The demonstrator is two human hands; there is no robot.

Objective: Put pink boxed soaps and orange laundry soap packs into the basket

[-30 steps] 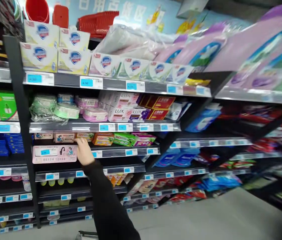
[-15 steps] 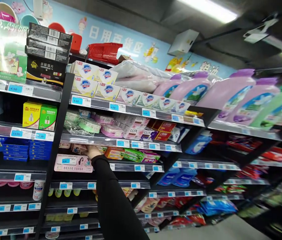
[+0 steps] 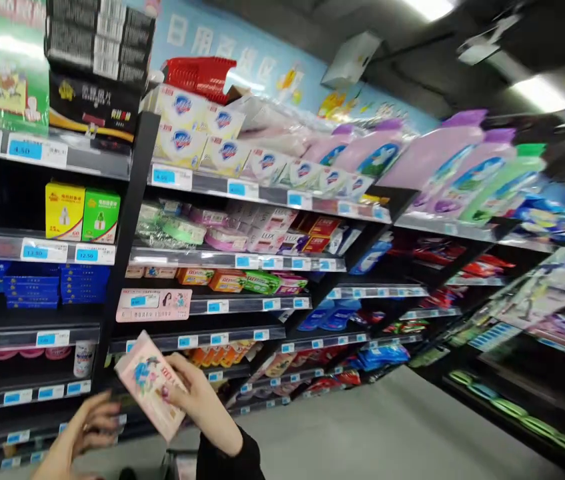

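Observation:
My right hand (image 3: 195,397) grips a pink packet of soap (image 3: 149,387) by its right side, with the thumb over the printed front. The packet is tilted, and flowers and red lettering show on it. At the lower left, my left hand (image 3: 79,437) is open and a little blurred, its fingers apart and curved toward the packet without touching it. Above the packet, a pink shelf sign (image 3: 153,305) hangs on the shelf edge. Behind the sign stand boxed soaps (image 3: 227,281) in orange, green and purple.
Safeguard soap boxes (image 3: 181,141) line the upper shelf, with large pink detergent bottles (image 3: 432,160) farther right. Yellow and green boxes (image 3: 65,212) stand on the left shelving. A dark shelf upright (image 3: 132,200) divides the bays. Grey floor (image 3: 322,427) runs along the aisle at right.
My right hand has come out of the shelf, down toward me, with the pink soap packet in it. My left hand has entered at the lower left. The view has shifted.

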